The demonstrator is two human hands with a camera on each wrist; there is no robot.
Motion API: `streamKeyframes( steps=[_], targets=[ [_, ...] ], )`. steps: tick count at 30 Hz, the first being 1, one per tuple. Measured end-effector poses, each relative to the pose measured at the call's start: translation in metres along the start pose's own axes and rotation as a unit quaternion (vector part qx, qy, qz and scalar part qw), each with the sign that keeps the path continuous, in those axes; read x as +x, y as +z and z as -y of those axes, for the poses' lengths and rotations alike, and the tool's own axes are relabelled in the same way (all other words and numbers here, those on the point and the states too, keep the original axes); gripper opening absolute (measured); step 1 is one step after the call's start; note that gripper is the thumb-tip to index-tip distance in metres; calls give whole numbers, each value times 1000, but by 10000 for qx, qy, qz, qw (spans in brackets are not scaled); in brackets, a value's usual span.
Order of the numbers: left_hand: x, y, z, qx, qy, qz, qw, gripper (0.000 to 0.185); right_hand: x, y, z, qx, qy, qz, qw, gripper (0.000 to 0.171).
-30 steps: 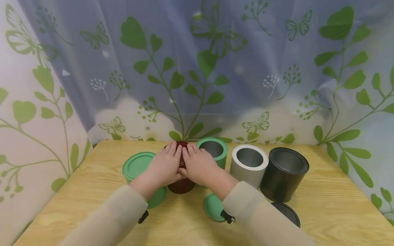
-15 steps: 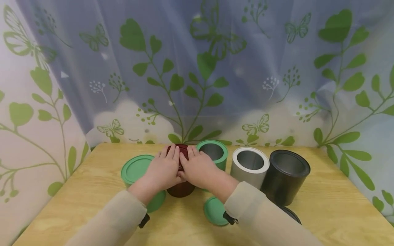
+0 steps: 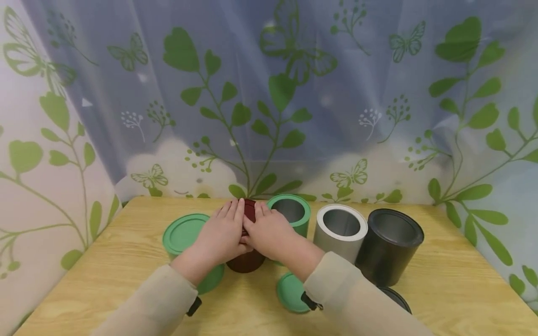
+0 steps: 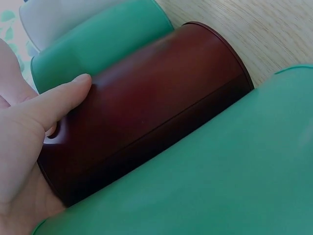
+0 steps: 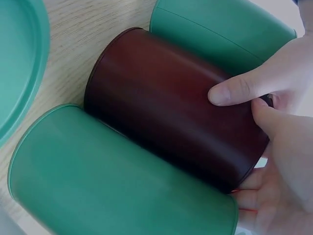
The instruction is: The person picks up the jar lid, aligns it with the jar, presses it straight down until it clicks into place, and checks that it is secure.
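A dark red can (image 3: 245,262) with a matching lid (image 3: 250,208) stands upright between two green cans. Both hands lie on its top, side by side. My left hand (image 3: 222,233) has its fingers stretched straight across the lid, and its thumb (image 4: 68,100) rests against the can's side. My right hand (image 3: 271,233) presses the lid from the other side with extended fingers; its thumb (image 5: 266,115) touches the can wall near the rim. The left thumb (image 5: 234,90) shows in the right wrist view too. Much of the lid is hidden under the hands.
A lidded green can (image 3: 182,233) stands on the left. To the right are an uncovered green can (image 3: 301,224), a white can (image 3: 336,245) and a black can (image 3: 386,254). A green lid (image 3: 290,294) and a partly hidden black lid (image 3: 397,298) lie on the wooden table (image 3: 248,312).
Both hands stay on the red can's top, with the fingers shifting only slightly. The head view has tilted, so the whole scene sits a little lower in the frame.
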State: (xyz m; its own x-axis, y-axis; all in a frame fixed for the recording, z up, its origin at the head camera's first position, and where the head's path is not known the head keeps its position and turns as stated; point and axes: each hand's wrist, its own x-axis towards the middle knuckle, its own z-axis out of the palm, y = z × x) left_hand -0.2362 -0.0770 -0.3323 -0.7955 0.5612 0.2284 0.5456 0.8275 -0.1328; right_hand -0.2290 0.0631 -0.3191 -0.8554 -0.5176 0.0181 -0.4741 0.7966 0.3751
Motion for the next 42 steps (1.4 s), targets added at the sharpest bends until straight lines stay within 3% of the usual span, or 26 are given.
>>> streamKeyframes(
  steps=[9, 14, 17, 20, 25, 33, 37, 42],
  targets=[
    [-2, 0, -6, 574, -369, 20, 9977, 85, -3, 6, 3, 106, 275, -128, 9995, 71],
    [-8, -2, -11, 1271, -483, -233, 9904, 78, -4, 6, 4, 271, 264, -337, 9987, 70],
    [-11, -2, -12, 1417, -426, -437, 9880, 72, -3, 6, 4, 401, 257, -360, 9982, 70],
    [-11, -2, -13, 1412, -376, -569, 9876, 69, -3, 7, 4, 408, 256, -333, 9983, 70],
    [-10, 0, -13, 1282, -395, -479, 9898, 75, -7, 8, 0, 726, 183, -141, 9971, 73],
    [-13, 4, -15, 694, -613, -359, 9951, 85, -43, 15, -22, 1375, -746, -317, 9872, 70],
    [-20, 1, -20, 616, -394, -583, 9956, 81, -71, 22, -30, 1797, -1156, -351, 9763, 66],
    [-32, 0, -33, 514, 332, -1137, 9916, 76, -97, 36, -34, 2127, -1211, -305, 9691, 62]
  ],
)
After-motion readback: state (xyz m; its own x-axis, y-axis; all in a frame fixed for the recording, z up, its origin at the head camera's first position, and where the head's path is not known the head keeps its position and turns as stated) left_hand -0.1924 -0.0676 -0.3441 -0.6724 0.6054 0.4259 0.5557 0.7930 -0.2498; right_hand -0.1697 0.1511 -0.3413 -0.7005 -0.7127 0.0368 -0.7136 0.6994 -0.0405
